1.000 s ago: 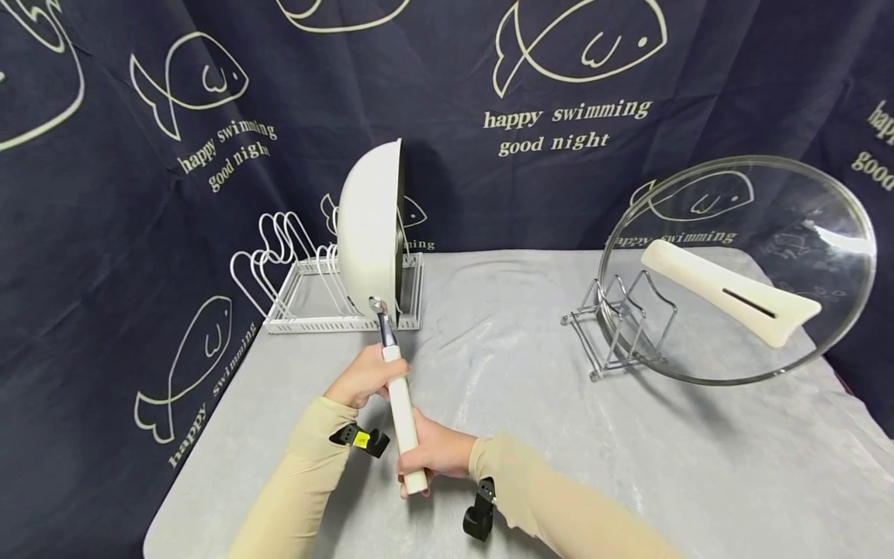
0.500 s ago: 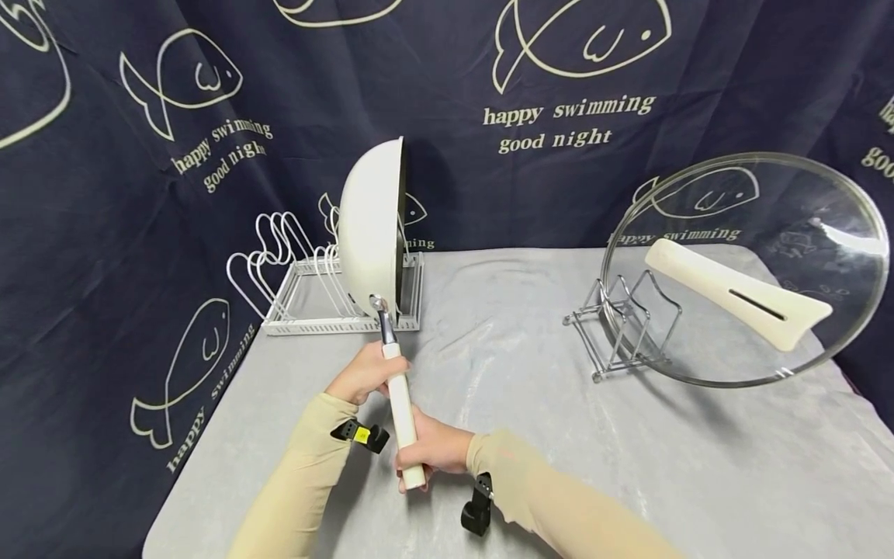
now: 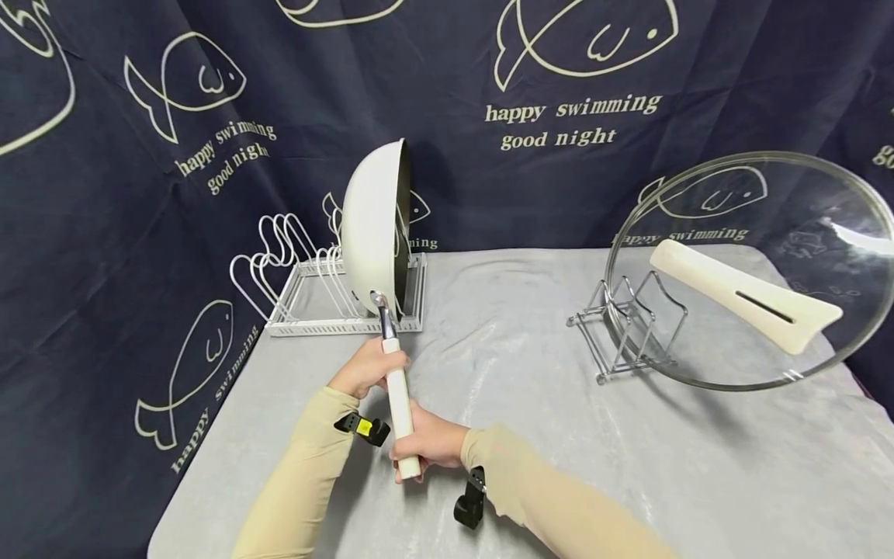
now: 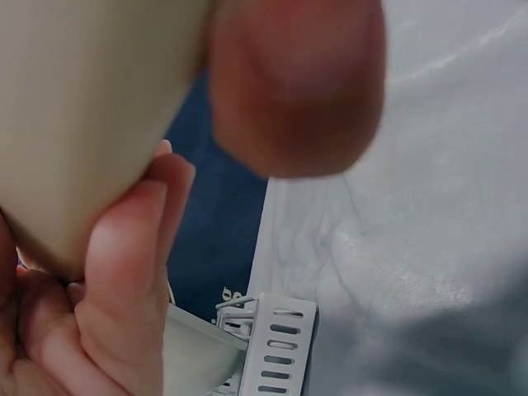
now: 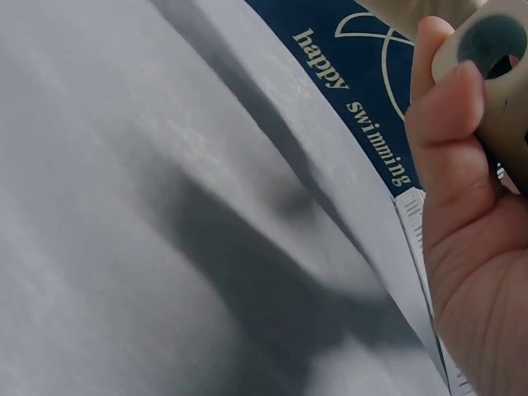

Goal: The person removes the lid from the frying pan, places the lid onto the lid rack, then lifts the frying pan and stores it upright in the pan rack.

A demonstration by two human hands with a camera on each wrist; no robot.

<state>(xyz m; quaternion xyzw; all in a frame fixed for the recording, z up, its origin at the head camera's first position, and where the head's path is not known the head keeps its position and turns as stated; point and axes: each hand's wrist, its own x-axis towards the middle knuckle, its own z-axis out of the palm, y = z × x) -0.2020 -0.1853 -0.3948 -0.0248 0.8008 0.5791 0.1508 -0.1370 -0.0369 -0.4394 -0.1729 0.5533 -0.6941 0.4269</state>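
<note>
A white frying pan (image 3: 370,225) stands on its edge at the white wire rack (image 3: 349,326), its dark inside facing right. Its cream handle (image 3: 400,404) points down toward the person. My left hand (image 3: 366,369) grips the handle near the metal joint. Lower down, my right hand (image 3: 431,439) holds the handle close to its end. In the left wrist view, the fingers (image 4: 124,272) curl under the cream handle (image 4: 82,107). The right wrist view shows the hand (image 5: 462,190) wrapped round the handle's hollow end (image 5: 450,58).
At the right, a large glass lid (image 3: 740,178) with a cream handle (image 3: 747,295) leans upright in a small chrome wire rack (image 3: 628,334). A grey cloth covers the table (image 3: 517,357). Behind it hangs a dark blue curtain (image 3: 447,70) with fish prints.
The pan handle and both hands have shifted slightly up and left, the lower end most. The pan stays at the rack. The view has turned a little, so the lid appears further right.
</note>
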